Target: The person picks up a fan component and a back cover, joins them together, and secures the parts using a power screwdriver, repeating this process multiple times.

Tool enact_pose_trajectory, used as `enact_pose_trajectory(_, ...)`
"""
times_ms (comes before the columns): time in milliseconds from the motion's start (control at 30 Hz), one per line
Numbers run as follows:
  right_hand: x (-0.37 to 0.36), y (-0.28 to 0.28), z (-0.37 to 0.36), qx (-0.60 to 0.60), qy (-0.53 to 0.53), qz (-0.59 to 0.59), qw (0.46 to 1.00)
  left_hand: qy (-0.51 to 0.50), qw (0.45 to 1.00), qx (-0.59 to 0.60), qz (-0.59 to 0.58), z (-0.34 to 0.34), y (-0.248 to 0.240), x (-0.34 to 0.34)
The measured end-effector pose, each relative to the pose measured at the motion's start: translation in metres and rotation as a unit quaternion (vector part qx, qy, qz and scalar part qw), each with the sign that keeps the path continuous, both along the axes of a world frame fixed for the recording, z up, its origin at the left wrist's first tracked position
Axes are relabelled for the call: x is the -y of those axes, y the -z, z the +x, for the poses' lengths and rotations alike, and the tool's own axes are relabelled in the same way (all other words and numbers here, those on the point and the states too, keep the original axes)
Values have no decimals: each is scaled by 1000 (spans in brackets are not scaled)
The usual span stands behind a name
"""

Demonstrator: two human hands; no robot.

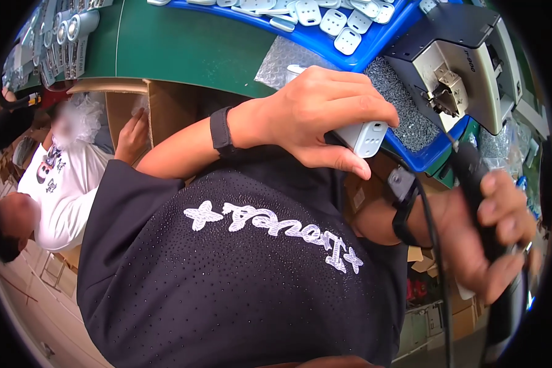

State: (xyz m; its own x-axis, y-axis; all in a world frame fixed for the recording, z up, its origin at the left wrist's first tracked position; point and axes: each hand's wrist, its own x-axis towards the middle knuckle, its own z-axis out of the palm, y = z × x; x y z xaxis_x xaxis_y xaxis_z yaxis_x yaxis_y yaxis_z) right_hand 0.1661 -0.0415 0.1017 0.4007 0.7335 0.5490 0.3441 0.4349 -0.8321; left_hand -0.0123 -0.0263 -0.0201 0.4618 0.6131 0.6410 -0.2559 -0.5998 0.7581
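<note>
From here, the left hand (316,110) pinches a white case (369,141) between thumb and fingers. Off to its right, the right hand (487,239) wraps round a black screwdriver (470,170).

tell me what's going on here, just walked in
A person has both hands out by a green bench. The left grip holds a pale, box-shaped device between thumb and fingers. The right grip, blurred, is closed around a black driver-like tool, its slim tip near a machine; I can't tell if they touch. A blue tray holds small metal pieces, apparently screws. At the left, another person has a hand at a cardboard box.
</note>
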Motion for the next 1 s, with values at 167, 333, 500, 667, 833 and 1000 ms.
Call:
enact_pose_trajectory(167,-38,35,55,94,20,-18,995,2,1000,1,-5,4,2,-8)
enact_pose_trajectory(333,1,11,29,-247,-195,-34,949,10,1000,-7,-5,-2,4,-15)
enact_pose_trajectory(500,52,-54,0,-123,-289,-77,946,26,999,4,-22,-4,1,-8)
enact_pose_trajectory(667,47,-43,-19,-153,-341,-51,926,23,1000,-3,-6,-4,-3,-10)
enact_pose_trajectory(833,49,-40,-21,-127,-329,-20,936,50,999,-19,-1,-4,-8,-13)
enact_pose_trajectory(1000,40,-25,-31,-219,-284,11,934,44,999,-12,3,-10,-5,-12)
